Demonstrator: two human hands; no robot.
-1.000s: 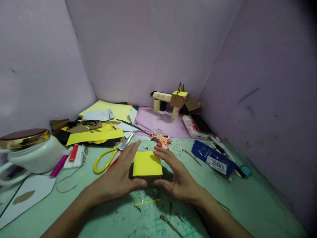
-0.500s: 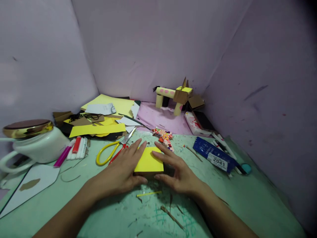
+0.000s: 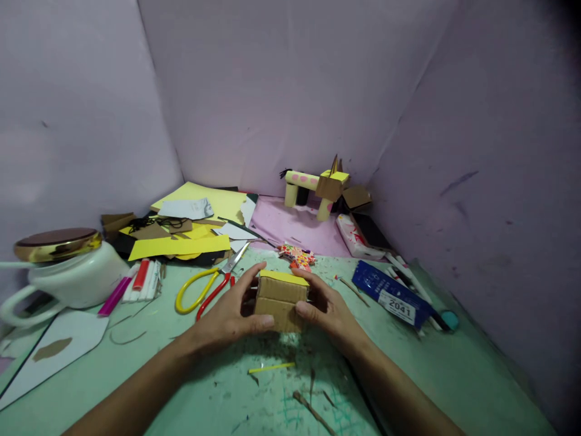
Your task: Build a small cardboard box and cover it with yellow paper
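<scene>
Between my hands is a small cardboard box (image 3: 280,301), its brown side tilted toward me and a yellow paper face along its top edge. My left hand (image 3: 238,312) grips its left side, thumb on the brown front. My right hand (image 3: 329,307) grips the right side, with its thumb near the front's right edge. Fingers behind the box are partly hidden. Scissors (image 3: 209,284) with yellow and red handles lie left of the box, blades apart. A thin yellow paper strip (image 3: 271,367) lies on the green table in front of my hands.
Left stand a white mug (image 3: 75,275) and several markers (image 3: 144,281). Paper and cardboard scraps (image 3: 181,245) pile up behind. A spotted cardboard animal (image 3: 313,181) stands at the back. A blue pouch (image 3: 385,293) marked 2041 lies right, with a patterned scrap (image 3: 297,254) beyond the box.
The box has been tipped up, so its brown cardboard side now faces me instead of the yellow top. Both hands have closed in on its sides.
</scene>
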